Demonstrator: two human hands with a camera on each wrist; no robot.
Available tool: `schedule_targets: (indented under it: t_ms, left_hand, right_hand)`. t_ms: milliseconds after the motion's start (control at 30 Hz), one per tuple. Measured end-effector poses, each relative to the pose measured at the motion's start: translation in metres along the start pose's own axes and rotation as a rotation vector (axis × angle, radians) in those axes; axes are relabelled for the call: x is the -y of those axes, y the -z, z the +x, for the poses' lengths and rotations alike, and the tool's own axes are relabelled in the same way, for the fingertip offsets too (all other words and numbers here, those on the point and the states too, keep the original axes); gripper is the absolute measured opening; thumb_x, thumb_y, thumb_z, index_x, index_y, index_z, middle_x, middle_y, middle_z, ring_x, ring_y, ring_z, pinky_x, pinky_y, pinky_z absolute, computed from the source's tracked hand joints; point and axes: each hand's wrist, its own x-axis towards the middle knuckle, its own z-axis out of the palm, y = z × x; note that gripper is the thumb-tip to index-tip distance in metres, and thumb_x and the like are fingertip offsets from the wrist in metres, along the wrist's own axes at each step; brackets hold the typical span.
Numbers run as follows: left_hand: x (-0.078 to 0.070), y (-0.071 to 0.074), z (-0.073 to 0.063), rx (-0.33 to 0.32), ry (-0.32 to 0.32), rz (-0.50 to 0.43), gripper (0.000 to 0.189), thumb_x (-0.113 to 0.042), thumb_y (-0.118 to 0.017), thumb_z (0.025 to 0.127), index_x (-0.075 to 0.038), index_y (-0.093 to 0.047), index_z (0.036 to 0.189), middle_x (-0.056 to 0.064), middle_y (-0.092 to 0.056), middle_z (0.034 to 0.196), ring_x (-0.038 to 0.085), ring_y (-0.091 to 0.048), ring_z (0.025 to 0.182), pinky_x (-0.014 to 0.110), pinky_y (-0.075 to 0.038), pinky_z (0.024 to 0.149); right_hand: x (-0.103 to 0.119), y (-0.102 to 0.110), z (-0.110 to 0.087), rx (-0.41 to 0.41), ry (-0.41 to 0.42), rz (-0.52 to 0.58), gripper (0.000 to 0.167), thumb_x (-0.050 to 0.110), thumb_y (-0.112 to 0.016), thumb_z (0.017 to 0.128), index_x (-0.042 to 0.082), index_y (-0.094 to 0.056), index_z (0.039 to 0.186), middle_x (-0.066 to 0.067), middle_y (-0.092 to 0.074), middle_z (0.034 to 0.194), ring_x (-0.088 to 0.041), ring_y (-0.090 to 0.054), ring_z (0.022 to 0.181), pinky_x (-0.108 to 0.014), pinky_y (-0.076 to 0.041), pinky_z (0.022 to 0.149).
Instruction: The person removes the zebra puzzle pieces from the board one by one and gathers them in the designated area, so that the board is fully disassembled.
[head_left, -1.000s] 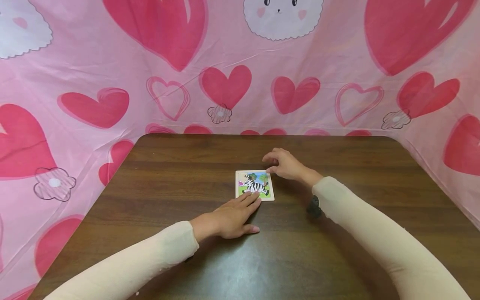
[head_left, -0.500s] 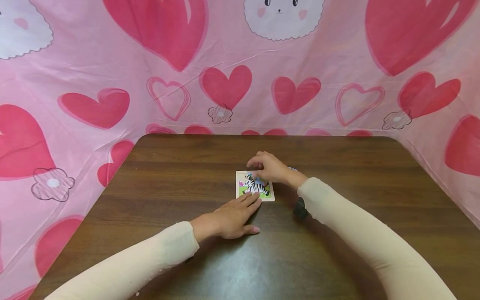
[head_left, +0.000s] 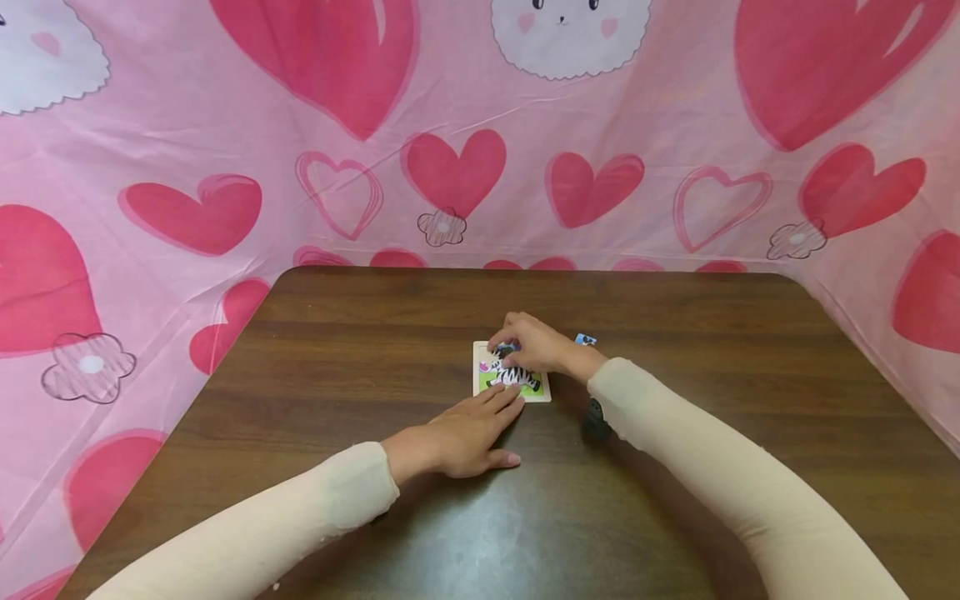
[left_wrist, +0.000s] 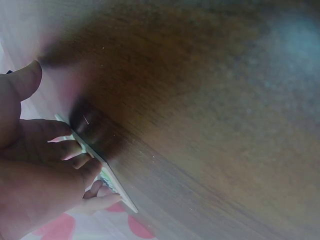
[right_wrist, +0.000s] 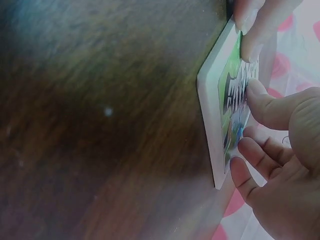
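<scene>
A small zebra picture puzzle in a pale wooden frame lies at the middle of the dark wooden table. My right hand is curled over its upper part, thumb and fingertips pinching at a piece there. The right wrist view shows the thumb on the zebra picture of the puzzle. My left hand lies flat on the table, its fingertips pressing the puzzle's near left corner. In the left wrist view those fingers touch the frame's edge.
One loose blue puzzle piece lies on the table just right of my right wrist. A pink cloth with red hearts hangs behind and around the table. A black wrist camera sits under my right forearm.
My right hand has moved left from beside the puzzle onto its upper part and curled down on it. This uncovered the blue piece on the table. The left hand has stayed put.
</scene>
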Motion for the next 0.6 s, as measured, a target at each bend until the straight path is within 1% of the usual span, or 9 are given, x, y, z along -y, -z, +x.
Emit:
schedule_targets:
  t_ms: [133,400,600]
  left_hand:
    - [0.0001,-0.0008,0.0008,-0.001,-0.001,0.002,0.076,-0.050,-0.050,0.096,-0.008,-0.023,0.153,0.008,-0.011,0.161,0.026,-0.010,0.147,0.038,-0.016,0.117]
    - [0.0012,-0.0031,0.0022,-0.008,0.000,0.003,0.076,-0.050,-0.050,0.096,-0.009,-0.023,0.153,0.008,-0.011,0.161,0.026,-0.010,0.147,0.038,-0.016,0.117]
    - [0.0006,-0.0024,0.0014,-0.013,-0.005,0.000,0.075,-0.050,-0.050,0.096,-0.008,-0.023,0.153,0.008,-0.011,0.161,0.026,-0.010,0.147,0.039,-0.017,0.117]
  right_hand:
    - [-0.0011,-0.0009,-0.0001,-0.002,0.003,-0.017,0.024,0.013,-0.074,0.084,0.014,-0.074,0.108,-0.008,-0.054,0.092,-0.021,-0.045,0.086,-0.033,-0.039,0.075]
    - [-0.0011,-0.0021,0.0000,-0.022,0.019,-0.002,0.021,0.010,-0.074,0.084,0.013,-0.074,0.104,-0.009,-0.054,0.091,-0.021,-0.044,0.085,-0.034,-0.039,0.075]
    - [-0.0004,-0.0030,0.0004,-0.031,0.021,0.027,0.019,0.006,-0.075,0.082,0.013,-0.072,0.099,-0.007,-0.054,0.092,-0.023,-0.046,0.089,-0.036,-0.040,0.079]
